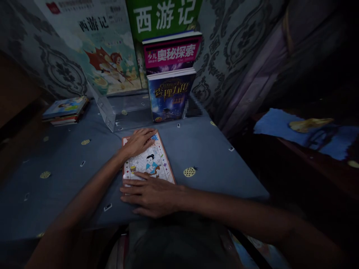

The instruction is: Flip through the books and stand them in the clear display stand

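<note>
A closed paperback book [164, 160] with an orange border lies flat near the front of the table. Its cover has a drawn figure in blue on a pale, busy picture. My left hand [139, 142] rests palm down across the upper part of the cover, fingers stretched toward the right. Across the bottom end of the book lies my right hand [153, 194], also palm down, its fingers spread and pointing left. Between the two hands the middle of the cover shows. Neither hand grips anything.
Behind the book stand a blue book [171, 99], a pink book [172, 56] and a green book [165, 18], one behind another. Left of them are a large illustrated book [109, 48] and a clear stand [105, 112]. A book stack [66, 110] lies far left on the patterned tablecloth [202, 149].
</note>
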Demonstrator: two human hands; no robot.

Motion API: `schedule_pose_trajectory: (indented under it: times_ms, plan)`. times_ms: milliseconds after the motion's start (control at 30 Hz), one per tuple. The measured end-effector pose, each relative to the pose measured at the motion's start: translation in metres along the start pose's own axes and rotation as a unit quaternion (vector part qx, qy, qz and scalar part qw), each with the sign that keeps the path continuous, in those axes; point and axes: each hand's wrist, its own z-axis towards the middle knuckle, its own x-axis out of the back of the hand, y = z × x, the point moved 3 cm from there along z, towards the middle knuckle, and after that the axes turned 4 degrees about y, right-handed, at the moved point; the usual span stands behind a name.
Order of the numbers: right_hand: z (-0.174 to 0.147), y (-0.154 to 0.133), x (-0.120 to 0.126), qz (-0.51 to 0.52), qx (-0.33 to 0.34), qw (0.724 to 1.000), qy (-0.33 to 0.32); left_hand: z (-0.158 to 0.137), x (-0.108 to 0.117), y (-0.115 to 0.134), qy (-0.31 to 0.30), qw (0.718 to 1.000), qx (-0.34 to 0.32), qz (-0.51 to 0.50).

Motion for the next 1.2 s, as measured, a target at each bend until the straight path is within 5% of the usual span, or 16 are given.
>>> schedule_pose_trajectory:
  times_ms: [300,533,900,1200]
  plan:
    - [-0.002,0.0,0.002,0.091,-0.024,0.995,0.018,-0.002,-0.004,-0.002,-0.001,1.0,0.004,0.01]
    - [0.003,0.01,0.015,0.248,-0.072,0.965,0.053,-0.003,-0.007,-0.004,0.003,1.0,0.006,0.006]
    - [-0.007,0.094,0.02,0.227,-0.149,0.95,0.154,-0.003,-0.008,-0.009,0.022,0.999,-0.012,-0.025]
    - [-0.029,0.026,0.015,0.114,-0.079,0.987,0.081,-0.003,-0.004,-0.004,0.011,1.0,0.014,-0.016]
